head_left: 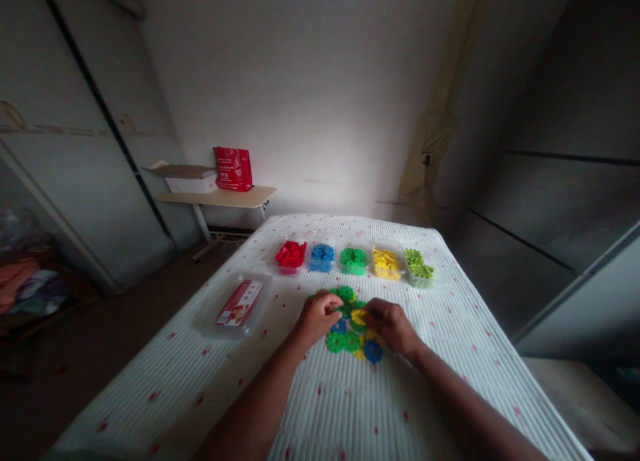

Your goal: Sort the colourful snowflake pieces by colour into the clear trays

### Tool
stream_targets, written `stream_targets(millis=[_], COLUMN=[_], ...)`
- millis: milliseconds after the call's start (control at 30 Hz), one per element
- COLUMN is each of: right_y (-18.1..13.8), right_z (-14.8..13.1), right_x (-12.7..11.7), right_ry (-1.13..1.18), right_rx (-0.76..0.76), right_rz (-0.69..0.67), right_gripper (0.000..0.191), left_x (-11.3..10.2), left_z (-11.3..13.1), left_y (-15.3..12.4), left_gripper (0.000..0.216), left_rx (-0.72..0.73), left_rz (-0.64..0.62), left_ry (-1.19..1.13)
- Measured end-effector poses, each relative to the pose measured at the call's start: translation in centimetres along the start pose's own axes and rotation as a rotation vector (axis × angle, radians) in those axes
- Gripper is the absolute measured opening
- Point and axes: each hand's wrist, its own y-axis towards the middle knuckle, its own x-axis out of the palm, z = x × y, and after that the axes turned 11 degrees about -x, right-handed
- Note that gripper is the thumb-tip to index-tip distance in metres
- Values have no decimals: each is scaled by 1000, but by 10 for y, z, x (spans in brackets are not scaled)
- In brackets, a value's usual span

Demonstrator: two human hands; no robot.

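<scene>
Several notched plastic discs lie joined or overlapping in a cluster on the cloth, among them a green disc (335,342), a blue disc (373,351) and a yellow disc (358,317). My left hand (319,315) is at the cluster's left side, its fingers curled in against the green and blue pieces; what they pinch, if anything, is hidden. From the right, my right hand (393,323) has thumb and fingers closed at the edge of the yellow disc. Its fingertips are partly hidden by the hand itself.
Behind the cluster stand clear tubs of red pieces (291,254), blue pieces (323,255), green pieces (353,259), yellow pieces (385,262) and lime pieces (419,266). A clear lid with a red label (241,303) lies left. A side table (250,197) holds a red bag (233,169).
</scene>
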Motion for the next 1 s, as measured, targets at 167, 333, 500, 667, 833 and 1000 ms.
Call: stream_targets(millis=[167, 333, 500, 667, 833, 1000], right_y=[17, 60, 77, 49, 3, -32], right_z=[19, 45, 56, 48, 35, 24], right_x=[-37, -79, -77, -57, -57, -51], right_ry=[-179, -574, -594, -471, -302, -286], right_rx=[1, 68, 87, 16, 0, 92], right_rz=[206, 386, 349, 139, -151, -304], right_gripper=[22, 14, 29, 19, 17, 33], left_x=[-22, -24, -20, -19, -20, -19], left_z=[-18, -31, -34, -41, -45, -44], left_y=[11, 15, 16, 18, 20, 21], left_gripper=[11, 13, 14, 14, 14, 13], left_rx=[8, -68, -138, -154, -190, -195], left_rz=[332, 442, 397, 401, 408, 413], left_ry=[71, 155, 204, 211, 158, 147])
